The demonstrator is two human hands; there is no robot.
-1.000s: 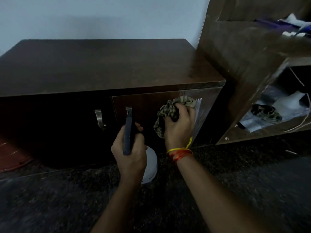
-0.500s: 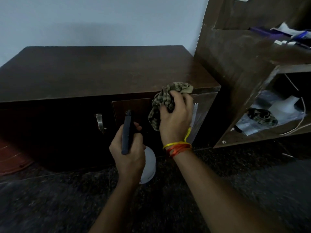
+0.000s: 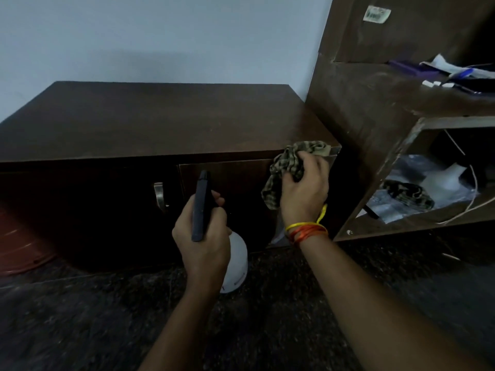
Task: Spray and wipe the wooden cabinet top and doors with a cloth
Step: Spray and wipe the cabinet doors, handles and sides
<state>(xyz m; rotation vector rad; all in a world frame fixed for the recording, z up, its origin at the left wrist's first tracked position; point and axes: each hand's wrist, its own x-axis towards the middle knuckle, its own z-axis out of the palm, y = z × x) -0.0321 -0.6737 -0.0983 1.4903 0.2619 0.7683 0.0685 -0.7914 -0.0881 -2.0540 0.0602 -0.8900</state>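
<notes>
A low dark wooden cabinet (image 3: 160,121) stands against the wall, with two doors below its top. My right hand (image 3: 304,191) grips a checked green cloth (image 3: 289,162) and presses it against the upper right corner of the right door (image 3: 230,178), at the top's front edge. My left hand (image 3: 203,236) holds a spray bottle with a dark head (image 3: 201,207) and white body (image 3: 237,263) in front of the right door, nozzle pointing at the cabinet. A metal handle (image 3: 159,195) shows on the left door.
A tall brown shelf unit (image 3: 375,124) stands right of the cabinet, with papers, a cable and another checked cloth (image 3: 407,194) on its shelves. The floor (image 3: 80,317) is dark speckled stone. A reddish object (image 3: 18,245) lies at the far left.
My right hand has slid the cloth upward along the right door to its top right corner. The left hand keeps the spray bottle in about the same place.
</notes>
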